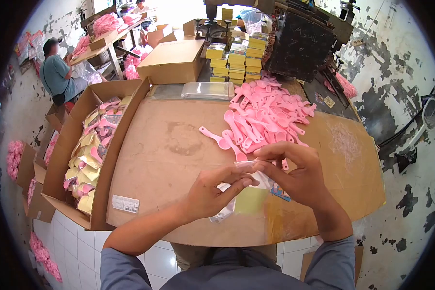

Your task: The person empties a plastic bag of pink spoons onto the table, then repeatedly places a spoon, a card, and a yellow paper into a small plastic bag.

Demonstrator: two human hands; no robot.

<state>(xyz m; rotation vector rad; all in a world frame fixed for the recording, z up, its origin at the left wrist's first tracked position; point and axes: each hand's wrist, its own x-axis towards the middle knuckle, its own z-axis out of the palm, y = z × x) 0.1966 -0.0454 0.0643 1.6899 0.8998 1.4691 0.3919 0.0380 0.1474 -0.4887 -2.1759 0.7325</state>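
Note:
Both hands are raised over the near part of the cardboard-covered table, close together. Between them is a clear plastic bag (223,212), its upper edge pinched by the fingers of my right hand (295,169). My left hand (212,191) has its thumb and fingers closed around the bag's left side. Something pale pink shows at the fingertips, too covered to name. Below the hands lie a pale yellow card (251,200) and a blue printed card (280,192), partly hidden by my right hand. A pile of pink measuring spoons (263,116) lies just beyond.
At left stands an open carton (112,179) of packed spoons and cards. Behind are stacked yellow card bundles (237,60), a stack of clear plastic sleeves (208,90), a closed box (171,58) and a dark machine (299,46). A person (58,72) sits far left.

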